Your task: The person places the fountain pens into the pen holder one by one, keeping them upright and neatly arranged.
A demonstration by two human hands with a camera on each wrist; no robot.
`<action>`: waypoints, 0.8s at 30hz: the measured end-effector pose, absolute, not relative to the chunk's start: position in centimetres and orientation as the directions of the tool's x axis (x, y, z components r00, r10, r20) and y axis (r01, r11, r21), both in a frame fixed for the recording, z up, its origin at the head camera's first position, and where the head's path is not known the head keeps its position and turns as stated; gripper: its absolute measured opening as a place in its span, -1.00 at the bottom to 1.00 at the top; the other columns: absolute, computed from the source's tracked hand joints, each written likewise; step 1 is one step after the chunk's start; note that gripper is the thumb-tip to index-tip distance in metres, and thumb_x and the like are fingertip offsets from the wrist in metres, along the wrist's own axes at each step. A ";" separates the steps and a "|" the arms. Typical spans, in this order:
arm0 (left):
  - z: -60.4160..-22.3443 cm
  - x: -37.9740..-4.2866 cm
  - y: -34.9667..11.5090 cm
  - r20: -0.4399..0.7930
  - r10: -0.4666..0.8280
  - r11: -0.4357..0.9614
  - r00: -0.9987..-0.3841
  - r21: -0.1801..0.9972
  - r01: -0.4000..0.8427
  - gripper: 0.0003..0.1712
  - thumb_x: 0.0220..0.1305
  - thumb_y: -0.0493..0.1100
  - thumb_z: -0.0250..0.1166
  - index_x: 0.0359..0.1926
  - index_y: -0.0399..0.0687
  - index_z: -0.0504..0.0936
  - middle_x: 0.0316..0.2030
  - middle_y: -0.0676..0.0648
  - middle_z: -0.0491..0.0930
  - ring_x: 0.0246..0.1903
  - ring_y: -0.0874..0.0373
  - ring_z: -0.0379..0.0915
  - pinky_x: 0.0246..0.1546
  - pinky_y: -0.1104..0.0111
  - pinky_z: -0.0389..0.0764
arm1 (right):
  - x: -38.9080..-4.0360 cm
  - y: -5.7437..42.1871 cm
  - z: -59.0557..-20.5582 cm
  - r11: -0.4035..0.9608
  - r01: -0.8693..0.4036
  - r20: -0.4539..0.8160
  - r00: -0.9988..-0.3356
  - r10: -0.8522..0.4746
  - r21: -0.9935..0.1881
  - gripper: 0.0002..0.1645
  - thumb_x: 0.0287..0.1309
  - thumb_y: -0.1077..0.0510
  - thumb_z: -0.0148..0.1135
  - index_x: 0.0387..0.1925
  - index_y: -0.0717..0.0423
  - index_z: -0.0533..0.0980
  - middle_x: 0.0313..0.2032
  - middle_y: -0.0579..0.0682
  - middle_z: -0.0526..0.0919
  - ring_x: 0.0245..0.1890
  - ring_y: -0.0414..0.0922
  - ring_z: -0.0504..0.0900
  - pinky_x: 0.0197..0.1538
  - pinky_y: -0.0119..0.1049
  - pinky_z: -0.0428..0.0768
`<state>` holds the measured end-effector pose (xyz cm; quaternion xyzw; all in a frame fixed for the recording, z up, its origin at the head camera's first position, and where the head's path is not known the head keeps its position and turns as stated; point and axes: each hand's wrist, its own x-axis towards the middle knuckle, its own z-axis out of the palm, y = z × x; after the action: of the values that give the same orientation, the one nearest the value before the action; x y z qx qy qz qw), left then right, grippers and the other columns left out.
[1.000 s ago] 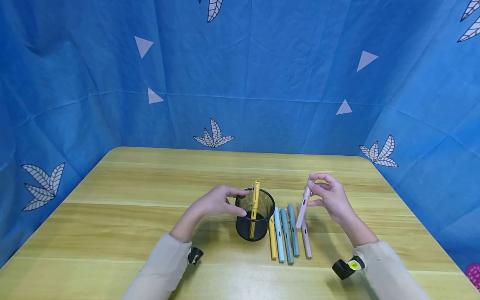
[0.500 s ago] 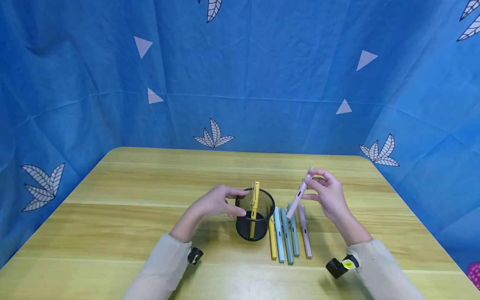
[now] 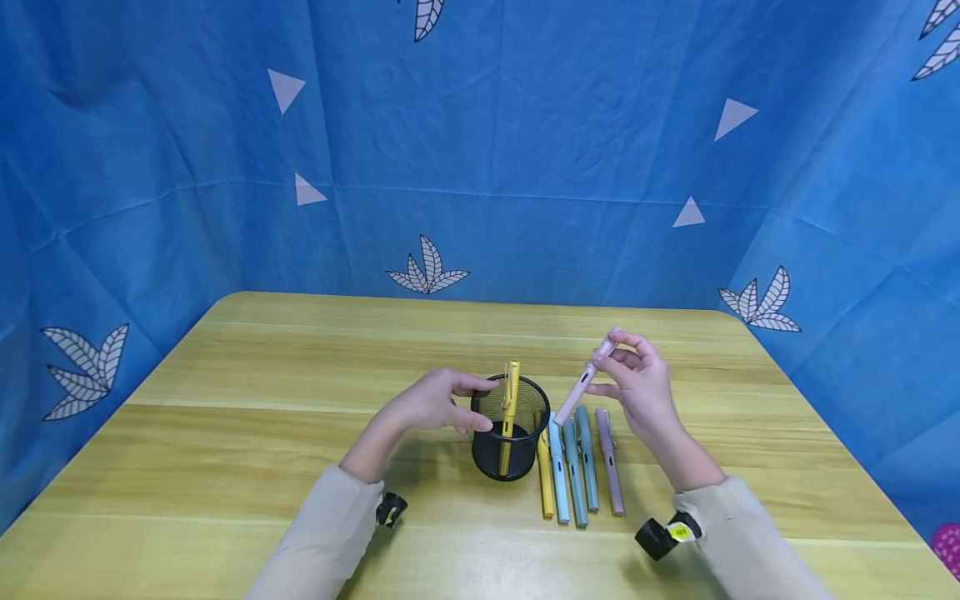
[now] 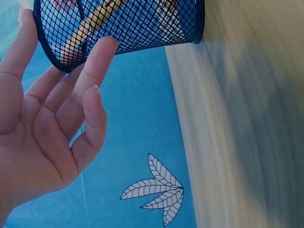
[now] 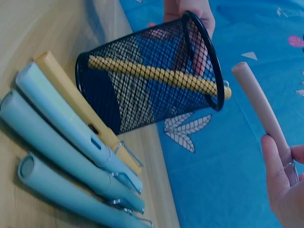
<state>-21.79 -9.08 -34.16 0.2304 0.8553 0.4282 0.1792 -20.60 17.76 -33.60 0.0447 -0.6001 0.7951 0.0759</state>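
Note:
A black mesh pen holder (image 3: 486, 457) stands upright on the table with one yellow pen (image 3: 512, 404) leaning inside. My left hand (image 3: 423, 407) holds its left side near the rim, thumb in front and fingers behind. In the left wrist view, fingertips touch the mesh. My right hand (image 3: 643, 387) pinches a pale pink-lilac pen (image 3: 577, 393) near its upper, clip end. That pen slants in the air, its lower end toward the holder and above the table pens. The right wrist view shows the pale pen (image 5: 261, 104) apart from the holder's rim.
Right of the holder lie a yellow pen (image 3: 546, 483), a light blue pen (image 3: 559, 479), two teal pens (image 3: 575, 479) side by side, and a purple pen (image 3: 611, 467) slightly apart. A blue cloth (image 3: 480, 150) hangs behind the wooden table (image 3: 262, 467).
My right hand has moved left and slightly up with the pale pen, which now tilts more and is nearer the holder. The left hand and holder have stayed put.

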 end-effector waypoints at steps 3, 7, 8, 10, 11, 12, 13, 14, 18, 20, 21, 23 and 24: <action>-34.2 -21.8 -9.1 -0.109 0.548 0.528 -0.830 0.815 0.241 -0.33 -0.03 -0.09 0.38 0.17 -0.01 0.42 0.10 -0.25 0.37 -0.52 -0.01 0.56 -0.21 0.28 0.47 | -20.5 17.3 -33.5 -0.265 -0.165 0.153 -0.986 0.063 -0.950 -0.67 0.07 0.47 0.08 -0.17 0.10 0.35 -0.39 0.00 0.48 -0.42 -0.16 0.60 -0.40 -0.24 0.59; -34.2 -21.9 -9.1 -0.107 0.551 0.519 -0.827 0.821 0.240 -0.33 -0.03 -0.10 0.38 0.17 -0.02 0.42 0.09 -0.25 0.38 -0.52 -0.02 0.56 -0.25 0.31 0.49 | -20.4 16.7 -33.4 -0.232 -0.159 0.148 -0.987 0.067 -0.960 -0.67 0.07 0.45 0.10 -0.15 0.10 0.33 -0.36 0.00 0.47 -0.40 -0.13 0.60 -0.37 -0.22 0.59; -34.2 -21.9 -9.1 -0.107 0.553 0.515 -0.826 0.823 0.238 -0.33 -0.02 -0.10 0.38 0.17 -0.02 0.42 0.09 -0.26 0.38 -0.52 -0.03 0.56 -0.26 0.31 0.49 | -20.3 16.5 -33.4 -0.222 -0.161 0.148 -0.986 0.071 -0.962 -0.67 0.07 0.45 0.10 -0.15 0.10 0.33 -0.36 0.00 0.47 -0.39 -0.13 0.60 -0.37 -0.21 0.59; -34.2 -21.9 -9.1 -0.108 0.554 0.511 -0.825 0.827 0.235 -0.33 -0.02 -0.10 0.38 0.17 -0.03 0.41 0.09 -0.26 0.37 -0.52 -0.04 0.55 -0.28 0.32 0.50 | -20.3 16.2 -33.4 -0.208 -0.167 0.154 -0.985 0.076 -0.964 -0.67 0.08 0.45 0.09 -0.15 0.10 0.33 -0.36 0.01 0.46 -0.39 -0.13 0.60 -0.37 -0.20 0.59; -34.2 -21.9 -9.1 -0.108 0.555 0.509 -0.825 0.829 0.234 -0.33 -0.02 -0.11 0.38 0.18 -0.03 0.41 0.09 -0.26 0.37 -0.51 -0.05 0.55 -0.29 0.33 0.50 | -20.2 16.1 -33.4 -0.203 -0.171 0.159 -0.984 0.077 -0.964 -0.67 0.08 0.46 0.08 -0.15 0.10 0.32 -0.36 0.01 0.45 -0.40 -0.12 0.60 -0.37 -0.20 0.59; -34.2 -21.9 -9.1 -0.107 0.556 0.507 -0.824 0.830 0.234 -0.33 -0.02 -0.11 0.38 0.18 -0.04 0.41 0.10 -0.27 0.36 -0.51 -0.05 0.55 -0.29 0.33 0.50 | -20.2 16.0 -33.5 -0.197 -0.176 0.164 -0.983 0.076 -0.964 -0.67 0.08 0.46 0.08 -0.15 0.11 0.32 -0.35 0.02 0.45 -0.39 -0.12 0.60 -0.37 -0.19 0.59; -34.2 -21.9 -9.1 -0.107 0.557 0.506 -0.823 0.830 0.234 -0.33 -0.02 -0.11 0.38 0.18 -0.04 0.41 0.10 -0.27 0.36 -0.51 -0.05 0.56 -0.29 0.33 0.50 | -20.2 15.9 -33.5 -0.190 -0.181 0.170 -0.983 0.074 -0.965 -0.66 0.08 0.47 0.07 -0.14 0.12 0.32 -0.35 0.03 0.44 -0.39 -0.12 0.60 -0.37 -0.19 0.59; -34.1 -21.9 -9.1 -0.106 0.559 0.504 -0.822 0.831 0.236 -0.33 -0.02 -0.11 0.38 0.18 -0.04 0.41 0.10 -0.27 0.36 -0.51 -0.05 0.56 -0.29 0.33 0.50 | -20.2 15.8 -33.5 -0.184 -0.187 0.176 -0.982 0.073 -0.965 -0.66 0.08 0.48 0.05 -0.13 0.13 0.31 -0.35 0.03 0.43 -0.39 -0.12 0.60 -0.37 -0.19 0.59; -34.1 -21.8 -9.1 -0.103 0.563 0.501 -0.820 0.832 0.239 -0.33 -0.01 -0.11 0.37 0.18 -0.03 0.41 0.11 -0.27 0.35 -0.51 -0.06 0.56 -0.27 0.32 0.50 | -20.1 15.5 -33.7 -0.166 -0.206 0.198 -0.978 0.066 -0.964 -0.65 0.09 0.48 0.04 -0.11 0.14 0.30 -0.33 0.06 0.39 -0.38 -0.13 0.59 -0.37 -0.18 0.59; -34.1 -21.8 -9.1 -0.102 0.564 0.500 -0.820 0.832 0.241 -0.34 -0.01 -0.11 0.38 0.17 -0.02 0.41 0.11 -0.27 0.35 -0.51 -0.06 0.56 -0.25 0.31 0.49 | -20.1 15.3 -33.7 -0.169 -0.214 0.206 -0.976 0.065 -0.962 -0.65 0.09 0.49 0.04 -0.12 0.14 0.30 -0.32 0.07 0.39 -0.39 -0.15 0.59 -0.37 -0.18 0.59; -34.1 -21.8 -9.1 -0.101 0.564 0.501 -0.820 0.831 0.242 -0.34 -0.02 -0.11 0.38 0.17 -0.02 0.41 0.10 -0.27 0.36 -0.51 -0.05 0.56 -0.24 0.31 0.49 | -20.1 15.2 -33.7 -0.172 -0.219 0.211 -0.975 0.063 -0.960 -0.65 0.08 0.49 0.04 -0.11 0.15 0.29 -0.32 0.07 0.39 -0.39 -0.15 0.58 -0.37 -0.18 0.59; -34.1 -21.8 -9.1 -0.100 0.562 0.502 -0.821 0.830 0.242 -0.34 -0.02 -0.11 0.38 0.17 -0.02 0.42 0.10 -0.27 0.37 -0.52 -0.05 0.56 -0.25 0.32 0.49 | -20.1 15.0 -33.8 -0.179 -0.232 0.226 -0.972 0.058 -0.956 -0.64 0.07 0.50 0.04 -0.10 0.19 0.28 -0.31 0.08 0.38 -0.39 -0.15 0.58 -0.38 -0.18 0.59; -34.1 -21.8 -9.1 -0.099 0.562 0.501 -0.821 0.830 0.243 -0.34 -0.02 -0.12 0.38 0.17 -0.03 0.41 0.10 -0.27 0.37 -0.52 -0.05 0.56 -0.26 0.32 0.49 | -20.0 14.9 -33.8 -0.182 -0.242 0.236 -0.970 0.055 -0.953 -0.63 0.07 0.50 0.04 -0.09 0.21 0.28 -0.31 0.09 0.38 -0.39 -0.15 0.58 -0.38 -0.18 0.59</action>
<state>-21.79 -9.10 -34.11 0.2378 0.8471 0.4392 0.1818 -20.05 14.85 -33.77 0.0739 -0.6321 0.7652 0.0970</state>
